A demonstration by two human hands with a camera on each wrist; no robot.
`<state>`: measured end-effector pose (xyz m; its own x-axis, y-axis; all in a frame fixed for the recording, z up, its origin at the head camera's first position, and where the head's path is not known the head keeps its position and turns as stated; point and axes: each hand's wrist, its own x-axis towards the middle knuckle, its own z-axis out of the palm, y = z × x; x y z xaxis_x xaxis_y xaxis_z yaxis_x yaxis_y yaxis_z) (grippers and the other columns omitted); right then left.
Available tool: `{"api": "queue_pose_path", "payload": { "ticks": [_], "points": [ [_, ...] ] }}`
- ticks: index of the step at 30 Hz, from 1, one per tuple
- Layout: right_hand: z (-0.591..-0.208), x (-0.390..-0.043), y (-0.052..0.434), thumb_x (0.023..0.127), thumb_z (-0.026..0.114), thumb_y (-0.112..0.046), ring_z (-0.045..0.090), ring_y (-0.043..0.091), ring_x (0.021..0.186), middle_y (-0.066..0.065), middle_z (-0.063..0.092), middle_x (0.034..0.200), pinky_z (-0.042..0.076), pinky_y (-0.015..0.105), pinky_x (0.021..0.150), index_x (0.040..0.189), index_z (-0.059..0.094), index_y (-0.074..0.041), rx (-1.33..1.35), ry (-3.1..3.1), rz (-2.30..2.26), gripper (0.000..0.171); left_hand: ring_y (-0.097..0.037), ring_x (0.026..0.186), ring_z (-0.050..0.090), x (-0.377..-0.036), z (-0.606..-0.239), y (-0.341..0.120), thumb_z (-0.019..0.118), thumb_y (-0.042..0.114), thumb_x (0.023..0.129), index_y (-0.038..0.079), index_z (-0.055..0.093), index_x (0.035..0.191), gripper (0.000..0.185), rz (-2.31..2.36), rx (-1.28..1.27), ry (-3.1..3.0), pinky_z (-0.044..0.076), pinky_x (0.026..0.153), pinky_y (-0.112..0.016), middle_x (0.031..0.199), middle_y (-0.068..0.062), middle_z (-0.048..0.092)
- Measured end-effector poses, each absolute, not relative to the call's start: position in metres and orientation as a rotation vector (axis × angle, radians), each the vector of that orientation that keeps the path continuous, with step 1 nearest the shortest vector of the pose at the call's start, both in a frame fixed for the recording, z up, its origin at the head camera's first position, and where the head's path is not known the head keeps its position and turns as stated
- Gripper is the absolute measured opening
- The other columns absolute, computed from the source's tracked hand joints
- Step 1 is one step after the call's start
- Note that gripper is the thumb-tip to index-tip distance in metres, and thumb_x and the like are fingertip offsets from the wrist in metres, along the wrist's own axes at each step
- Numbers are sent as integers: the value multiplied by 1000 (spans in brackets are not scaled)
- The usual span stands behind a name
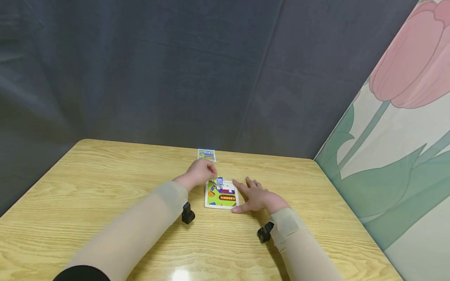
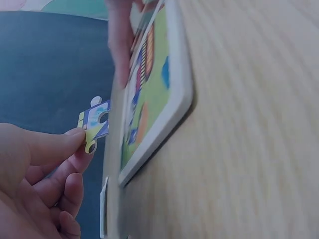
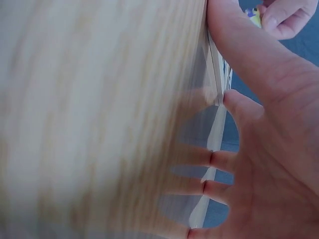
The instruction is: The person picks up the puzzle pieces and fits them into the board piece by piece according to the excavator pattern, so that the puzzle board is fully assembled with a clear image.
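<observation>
- On the glossy, pale wood-grain tabletop (image 1: 105,187) lies my white-framed rectangular cardboard puzzle board (image 1: 221,194), flat, its long axis running away from me.
- Above the board's far left corner, my left hand (image 1: 200,171) pinches a small blue-and-yellow jigsaw piece (image 2: 94,124) between thumb and forefinger, fingers curled, knob pointing toward the board.
- My right hand (image 1: 254,195) rests flat beside the board's right edge, fingers straight and spread, thumb against the frame.
- Farther off lies a small printed picture card (image 1: 206,155).
</observation>
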<state>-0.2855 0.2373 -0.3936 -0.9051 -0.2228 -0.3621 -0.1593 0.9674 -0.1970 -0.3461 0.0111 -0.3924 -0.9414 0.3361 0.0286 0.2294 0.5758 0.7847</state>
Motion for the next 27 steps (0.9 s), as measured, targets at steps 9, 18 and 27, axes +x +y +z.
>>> {"api": "queue_pose_path", "payload": {
  "ticks": [9,18,27],
  "points": [
    [-394,-286,238,74,68,-71,7,46,145,20,6,162,17,72,104,158,16,-34,-300,2730,-234,106,-16,75,56,-345,-400,25,74,7,88,9,68,78,12,1279,548,2705,46,73,-32,80,-1,62],
    [-395,-286,238,74,69,-71,7,46,145,20,6,162,18,72,104,158,17,-34,-296,2729,-246,106,-17,76,55,-343,-400,29,74,9,88,12,66,76,15,1183,513,2743,45,73,-33,82,-1,61],
    [-395,-286,238,74,69,-70,6,46,145,20,7,162,18,72,104,158,17,-34,-294,2731,-254,106,-17,76,56,-346,-403,31,74,10,88,14,65,76,16,1122,501,2763,44,72,-34,83,0,60]
  ]
}}
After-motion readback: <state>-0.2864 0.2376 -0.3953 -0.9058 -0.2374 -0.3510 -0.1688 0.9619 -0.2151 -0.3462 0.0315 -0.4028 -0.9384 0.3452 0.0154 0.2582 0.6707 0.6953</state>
